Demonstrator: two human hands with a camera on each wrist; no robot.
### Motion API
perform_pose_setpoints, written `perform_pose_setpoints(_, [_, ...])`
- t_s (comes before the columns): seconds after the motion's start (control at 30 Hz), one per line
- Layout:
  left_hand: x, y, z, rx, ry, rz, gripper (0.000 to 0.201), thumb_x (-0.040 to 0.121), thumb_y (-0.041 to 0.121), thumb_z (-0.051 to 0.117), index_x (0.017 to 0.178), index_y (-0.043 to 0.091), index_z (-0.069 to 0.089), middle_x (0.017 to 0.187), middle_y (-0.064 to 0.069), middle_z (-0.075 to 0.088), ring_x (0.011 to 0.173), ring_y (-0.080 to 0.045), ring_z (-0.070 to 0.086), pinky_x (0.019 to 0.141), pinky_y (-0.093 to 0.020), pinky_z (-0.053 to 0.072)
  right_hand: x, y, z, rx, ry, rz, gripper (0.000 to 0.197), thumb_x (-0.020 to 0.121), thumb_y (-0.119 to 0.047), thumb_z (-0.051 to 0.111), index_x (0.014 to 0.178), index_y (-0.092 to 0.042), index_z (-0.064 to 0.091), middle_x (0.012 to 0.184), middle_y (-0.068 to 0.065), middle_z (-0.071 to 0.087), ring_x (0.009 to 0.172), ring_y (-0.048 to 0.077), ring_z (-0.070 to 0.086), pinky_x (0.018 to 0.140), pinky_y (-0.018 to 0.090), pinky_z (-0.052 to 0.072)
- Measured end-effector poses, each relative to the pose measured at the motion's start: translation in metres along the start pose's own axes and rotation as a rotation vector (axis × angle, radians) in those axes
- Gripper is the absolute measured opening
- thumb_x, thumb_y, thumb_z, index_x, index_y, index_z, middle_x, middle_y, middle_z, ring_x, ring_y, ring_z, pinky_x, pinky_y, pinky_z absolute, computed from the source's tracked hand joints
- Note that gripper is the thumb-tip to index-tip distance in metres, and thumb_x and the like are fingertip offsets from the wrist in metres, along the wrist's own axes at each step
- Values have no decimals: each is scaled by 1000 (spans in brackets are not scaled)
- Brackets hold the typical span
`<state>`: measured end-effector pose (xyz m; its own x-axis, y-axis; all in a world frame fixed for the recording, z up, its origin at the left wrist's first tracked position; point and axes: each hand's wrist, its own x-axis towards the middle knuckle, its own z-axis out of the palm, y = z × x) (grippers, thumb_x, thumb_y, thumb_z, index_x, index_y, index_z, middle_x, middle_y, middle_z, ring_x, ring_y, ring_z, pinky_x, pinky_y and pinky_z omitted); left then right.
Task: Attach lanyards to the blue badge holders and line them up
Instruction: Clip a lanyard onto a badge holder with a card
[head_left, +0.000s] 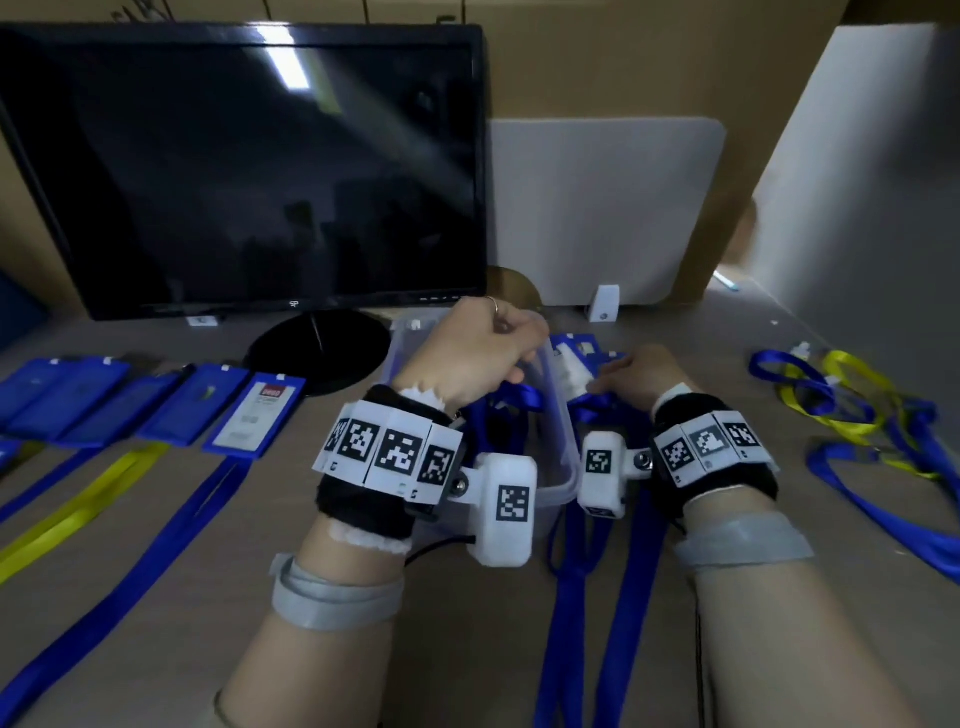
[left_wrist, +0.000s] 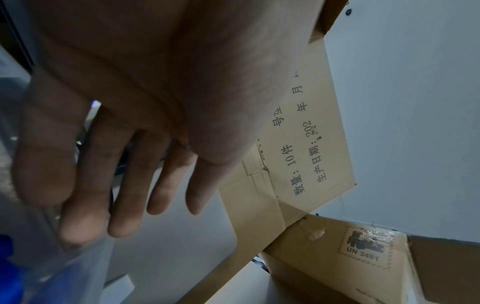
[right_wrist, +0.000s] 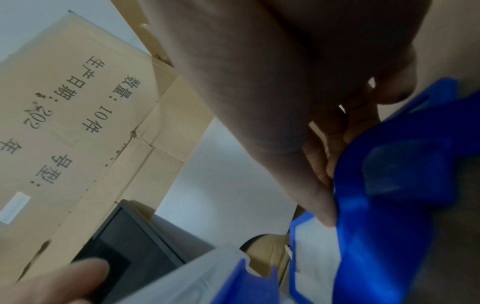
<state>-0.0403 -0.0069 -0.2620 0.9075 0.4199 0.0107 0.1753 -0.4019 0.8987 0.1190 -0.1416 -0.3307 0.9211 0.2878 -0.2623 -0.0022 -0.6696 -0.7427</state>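
Note:
A clear plastic bin (head_left: 558, 415) stands mid-table with blue lanyards (head_left: 511, 415) inside. My left hand (head_left: 483, 353) grips the bin's far rim, thumb on one side of the clear wall (left_wrist: 64, 259) and fingers (left_wrist: 88, 205) on the other. Just right of the bin, my right hand (head_left: 639, 376) pinches a blue lanyard strap (right_wrist: 389, 185) beside loose blue badge holders (head_left: 576, 358). Long blue straps (head_left: 623, 597) trail from there toward me. At the left, several blue badge holders (head_left: 171, 410) lie in a row with blue and yellow lanyards (head_left: 78, 509) running from them toward me.
A black monitor (head_left: 244, 171) on a round stand sits behind the row. A white board (head_left: 602, 208) and cardboard boxes (left_wrist: 311, 144) back the table. A tangled pile of blue and yellow lanyards (head_left: 857, 410) lies at the right.

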Motion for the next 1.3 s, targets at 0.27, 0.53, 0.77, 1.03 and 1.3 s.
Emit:
perform_pose_setpoints(0.27, [-6,5,-1,34,9,0,23,99,34,59,110,17,68,103,-4,75,82,-16,71,79,-34,57,4,1,-9,70,79,-44,20,84,-10,69,101,0,69,97,17,72,93,34,69,86,42,57])
perform_pose_setpoints(0.53, [-4,1,-11,-10,61,-12,35,98,39,59,126,17,58,113,0,67,87,-18,73,75,-34,60,-32,-34,-25,427,139,-286,19,94,-4,58,112,-5,65,85,8,73,65,18,71,62,32,57])
perform_pose_setpoints(0.77, [-4,2,-17,-157,135,3,24,100,39,56,112,18,59,103,-4,71,97,-27,72,83,-44,61,-85,-66,0,480,-174,-388,58,85,9,66,137,-7,48,105,17,69,71,19,75,65,29,62])
perform_pose_setpoints(1.03, [-3,-2,-33,-293,164,88,21,99,13,59,119,9,63,108,-12,74,96,-28,73,84,-44,61,-101,-72,-1,235,-199,-519,49,89,-20,74,133,-23,54,101,3,73,83,18,73,68,27,60])
perform_pose_setpoints(1.3, [-11,2,-37,-207,-28,143,19,96,5,62,113,8,68,102,-12,76,86,-21,73,75,-30,60,-86,-63,-4,250,-69,-656,27,100,-37,55,126,-33,64,113,-9,70,103,5,66,83,23,53])
